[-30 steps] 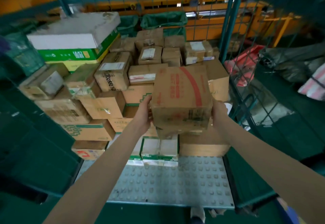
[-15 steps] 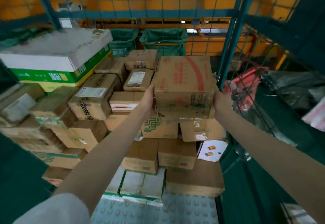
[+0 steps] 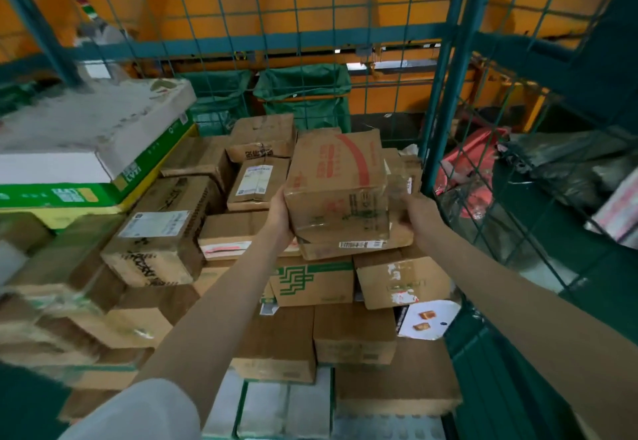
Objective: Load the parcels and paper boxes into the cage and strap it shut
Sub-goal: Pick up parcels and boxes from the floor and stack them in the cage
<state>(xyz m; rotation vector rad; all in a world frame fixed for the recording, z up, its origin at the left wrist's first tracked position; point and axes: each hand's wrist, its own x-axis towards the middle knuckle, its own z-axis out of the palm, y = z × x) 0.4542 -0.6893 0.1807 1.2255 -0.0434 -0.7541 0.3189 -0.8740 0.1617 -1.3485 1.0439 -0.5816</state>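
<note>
Loading is in hand: the left hand (image 3: 280, 213) grips the box (image 3: 340, 184) on its left side, the right hand (image 3: 419, 213) on its right, at the top of the stack (image 3: 310, 280) near the far-right post of the cage (image 3: 447, 94). Next, I judge: settle it flat, then let go.

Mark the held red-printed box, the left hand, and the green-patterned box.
red-printed box (image 3: 336, 170), head view, top face.
left hand (image 3: 280, 213), head view, back of the hand.
green-patterned box (image 3: 321, 284), head view, front face.
</note>
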